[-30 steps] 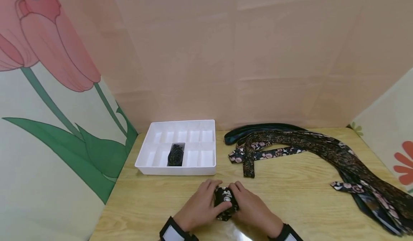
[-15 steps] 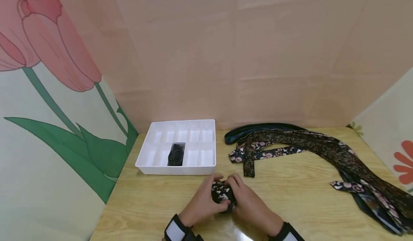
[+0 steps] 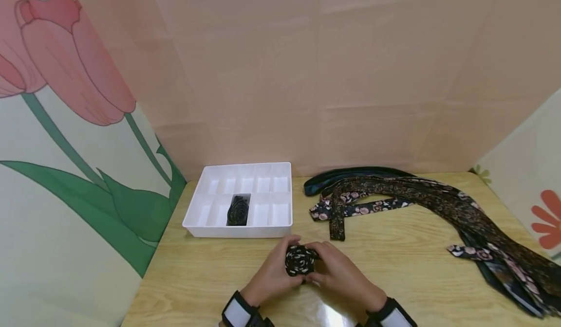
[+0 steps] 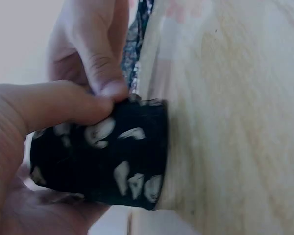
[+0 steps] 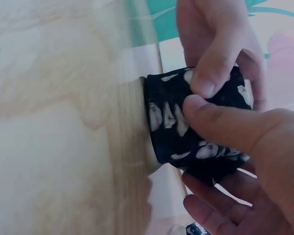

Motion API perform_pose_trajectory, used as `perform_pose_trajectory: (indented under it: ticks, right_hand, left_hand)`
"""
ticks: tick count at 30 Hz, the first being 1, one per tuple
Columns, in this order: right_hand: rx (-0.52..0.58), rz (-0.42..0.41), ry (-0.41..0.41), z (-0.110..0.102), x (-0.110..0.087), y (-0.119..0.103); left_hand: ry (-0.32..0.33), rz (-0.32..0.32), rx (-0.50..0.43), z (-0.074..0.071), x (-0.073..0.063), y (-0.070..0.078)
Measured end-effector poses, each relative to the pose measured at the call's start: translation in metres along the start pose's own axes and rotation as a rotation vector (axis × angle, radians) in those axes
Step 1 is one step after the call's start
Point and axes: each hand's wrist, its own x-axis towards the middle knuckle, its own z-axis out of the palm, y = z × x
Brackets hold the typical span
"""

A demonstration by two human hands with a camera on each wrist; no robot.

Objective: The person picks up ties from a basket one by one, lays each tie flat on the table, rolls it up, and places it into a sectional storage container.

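Note:
A black necktie with a pale print, rolled into a coil [image 3: 300, 261], stands near the front of the table with its spiral end facing up. My left hand [image 3: 276, 271] curls round its left side, the thumb pressing the near face. From the right, my right hand [image 3: 344, 273] grips the same roll with thumb and fingers. In the left wrist view both thumbs meet on the outer layer of the rolled necktie [image 4: 122, 156]. The right wrist view shows the roll [image 5: 201, 117] between both hands, its flat end right at the tabletop.
A white divided tray [image 3: 238, 231] stands at the back left, with one dark rolled necktie [image 3: 238, 211] in a front compartment. Several unrolled neckties [image 3: 420, 190] trail across the right side of the wooden table [image 3: 184, 273]. A pinkish backdrop [image 3: 315, 74] rises behind.
The rolled necktie has turned from lying with its patterned side up to standing with its spiral end up. Both hands have shifted their fingers round it.

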Motion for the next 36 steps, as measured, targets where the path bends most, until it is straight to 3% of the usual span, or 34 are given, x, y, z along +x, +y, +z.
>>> perform_pose_trajectory:
  ticks: [3, 8, 15, 22, 26, 31, 36]
  right_hand:
    - [0.038, 0.003, -0.002, 0.003, 0.001, 0.001]
    - [0.075, -0.013, -0.004, 0.005, 0.003, -0.001]
    - [0.180, -0.030, -0.065, 0.000, 0.013, 0.001]
    - [0.289, 0.050, -0.022, -0.010, 0.036, 0.005]
    - [0.324, 0.168, 0.003, -0.008, 0.053, 0.002]
    - [0.341, 0.318, 0.023, 0.001, 0.077, -0.003]
    - [0.311, 0.361, 0.043, 0.010, 0.093, -0.012]
  left_hand:
    - [-0.005, -0.018, 0.069, 0.002, -0.001, -0.003]
    - [0.031, 0.009, 0.181, 0.002, -0.002, -0.005]
    - [0.102, -0.054, 0.120, -0.015, -0.001, 0.010]
    - [0.361, -0.058, 0.148, -0.049, 0.010, 0.030]
    - [0.522, -0.069, 0.132, -0.068, 0.021, 0.032]
    - [0.672, -0.098, 0.067, -0.083, 0.041, 0.020]
    - [0.728, -0.157, 0.060, -0.087, 0.060, 0.003]
